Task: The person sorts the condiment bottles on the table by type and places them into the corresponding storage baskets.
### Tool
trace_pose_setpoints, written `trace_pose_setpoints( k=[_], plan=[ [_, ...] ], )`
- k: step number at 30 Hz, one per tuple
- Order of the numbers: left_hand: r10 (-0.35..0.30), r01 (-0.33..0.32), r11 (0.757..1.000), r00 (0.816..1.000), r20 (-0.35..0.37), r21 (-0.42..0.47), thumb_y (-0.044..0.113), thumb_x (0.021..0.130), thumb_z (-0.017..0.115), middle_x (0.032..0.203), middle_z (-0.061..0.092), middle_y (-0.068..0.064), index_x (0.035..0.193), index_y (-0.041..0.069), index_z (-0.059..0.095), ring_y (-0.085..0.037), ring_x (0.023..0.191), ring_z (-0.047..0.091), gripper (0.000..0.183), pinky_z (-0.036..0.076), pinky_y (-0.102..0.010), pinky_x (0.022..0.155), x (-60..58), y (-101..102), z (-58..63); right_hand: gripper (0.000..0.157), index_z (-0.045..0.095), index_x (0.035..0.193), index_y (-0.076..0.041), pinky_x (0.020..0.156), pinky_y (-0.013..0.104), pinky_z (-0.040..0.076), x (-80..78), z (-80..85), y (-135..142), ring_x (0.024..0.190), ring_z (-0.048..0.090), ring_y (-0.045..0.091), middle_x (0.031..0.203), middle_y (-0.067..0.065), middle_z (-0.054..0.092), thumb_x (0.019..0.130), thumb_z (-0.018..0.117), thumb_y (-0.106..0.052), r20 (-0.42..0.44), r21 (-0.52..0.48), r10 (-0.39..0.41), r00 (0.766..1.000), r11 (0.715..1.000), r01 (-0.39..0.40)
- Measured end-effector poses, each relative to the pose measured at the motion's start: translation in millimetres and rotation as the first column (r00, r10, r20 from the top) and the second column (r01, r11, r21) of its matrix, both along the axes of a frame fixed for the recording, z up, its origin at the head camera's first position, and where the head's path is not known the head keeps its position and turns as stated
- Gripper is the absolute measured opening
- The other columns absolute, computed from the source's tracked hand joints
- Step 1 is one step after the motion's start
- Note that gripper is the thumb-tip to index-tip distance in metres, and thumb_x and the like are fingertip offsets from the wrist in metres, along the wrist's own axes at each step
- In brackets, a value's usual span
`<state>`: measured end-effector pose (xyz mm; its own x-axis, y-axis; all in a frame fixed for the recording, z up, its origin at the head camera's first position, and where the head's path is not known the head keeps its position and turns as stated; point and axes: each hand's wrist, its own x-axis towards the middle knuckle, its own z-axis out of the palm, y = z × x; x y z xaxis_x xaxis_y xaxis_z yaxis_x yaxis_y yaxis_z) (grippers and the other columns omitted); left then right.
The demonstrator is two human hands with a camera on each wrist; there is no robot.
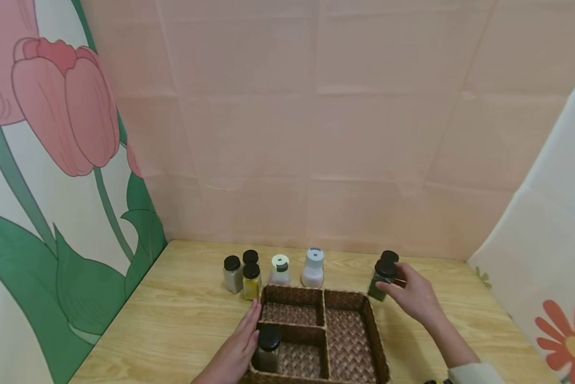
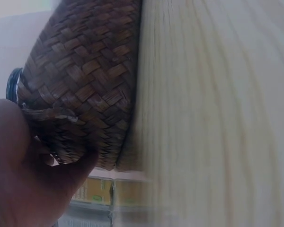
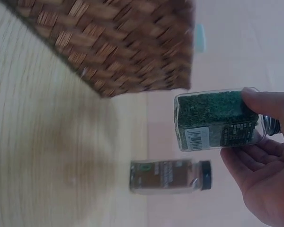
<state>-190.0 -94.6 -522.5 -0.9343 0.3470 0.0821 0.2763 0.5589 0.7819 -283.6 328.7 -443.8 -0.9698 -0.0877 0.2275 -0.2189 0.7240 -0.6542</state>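
Observation:
My right hand [image 1: 414, 295] grips a square glass spice jar of green dried herbs [image 3: 215, 118], with a black lid, beyond the right back corner of the woven basket [image 1: 380, 341]. In the right wrist view the jar is raised off the table, thumb on one side and fingers on the other. Behind it stands another black-lidded jar with a brown label [image 3: 165, 175]. My left hand [image 1: 239, 341] rests along the basket's left outer wall, and the left wrist view has its fingers against the weave [image 2: 85, 71]. A black-lidded jar [image 1: 269, 349] stands in the front left compartment.
Left of the basket's back edge stand a jar of white contents [image 1: 232, 274], a yellow one [image 1: 251, 282] and a third black-lidded jar [image 1: 250, 256]. Two white-capped shakers [image 1: 280, 269] [image 1: 313, 268] are behind the basket. Small dark objects [image 1: 436, 382] show at the front right.

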Motion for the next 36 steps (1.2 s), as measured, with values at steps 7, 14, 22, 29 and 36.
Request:
trace_pose_setpoints(
  k=[7,14,22,29,36],
  plan=[
    [-0.005,0.004,1.0,1.0,-0.022,-0.019,0.041,0.112,0.03,0.171,0.006,-0.003,0.164,0.016,0.013,-0.031,0.154,0.017,0.06,0.025,-0.06,0.117,-0.9,-1,0.2,0.069,0.05,0.139,0.001,0.091,0.058,0.056,8.7,14.1,-16,0.118,0.061,0.052,0.133,0.031,0.06,0.09,0.077,-0.04,-0.082,-0.013,0.033,0.996,0.999,-0.034],
    [-0.007,0.007,1.0,1.0,-0.021,-0.019,0.039,0.112,0.031,0.171,0.005,-0.004,0.164,0.02,0.012,-0.031,0.154,0.016,0.059,0.024,-0.06,0.117,-0.3,-2,-0.3,0.066,0.054,0.137,-0.001,0.089,0.055,0.057,24.0,31.9,-37,0.112,0.065,0.048,0.127,0.028,0.064,0.089,0.079,-0.038,-0.113,-0.033,0.072,0.991,0.997,-0.076],
    [-0.009,0.008,1.0,1.0,-0.022,-0.02,0.042,0.112,0.03,0.171,0.005,-0.001,0.164,0.021,0.011,-0.031,0.154,0.017,0.06,0.026,-0.06,0.117,-0.7,-2,-0.4,0.063,0.056,0.135,-0.004,0.088,0.053,0.058,32.1,40.6,-51,0.11,0.068,0.042,0.122,0.021,0.068,0.088,0.08,-0.039,-0.109,-0.036,0.085,0.99,0.995,-0.09],
    [-0.005,0.005,1.0,1.0,-0.01,-0.004,0.042,0.112,0.03,0.171,0.005,-0.003,0.164,0.02,0.012,-0.032,0.154,0.016,0.06,0.024,-0.06,0.118,-1.2,-1,-0.7,0.06,0.058,0.132,-0.006,0.089,0.054,0.058,36.9,43.6,-59,0.108,0.068,0.04,0.118,0.016,0.069,0.088,0.08,-0.04,-0.099,-0.051,0.089,0.991,0.994,-0.094],
    [-0.009,0.009,1.0,1.0,-0.005,0.004,0.041,0.112,0.029,0.171,0.006,-0.005,0.163,0.011,0.014,-0.032,0.154,0.014,0.062,0.024,-0.06,0.118,-1.5,-1,-0.6,0.052,0.062,0.128,-0.008,0.09,0.05,0.058,44.1,44.1,-71,0.107,0.07,0.035,0.116,0.011,0.071,0.086,0.083,-0.032,-0.109,-0.071,0.122,0.987,0.989,-0.13]
  ],
)
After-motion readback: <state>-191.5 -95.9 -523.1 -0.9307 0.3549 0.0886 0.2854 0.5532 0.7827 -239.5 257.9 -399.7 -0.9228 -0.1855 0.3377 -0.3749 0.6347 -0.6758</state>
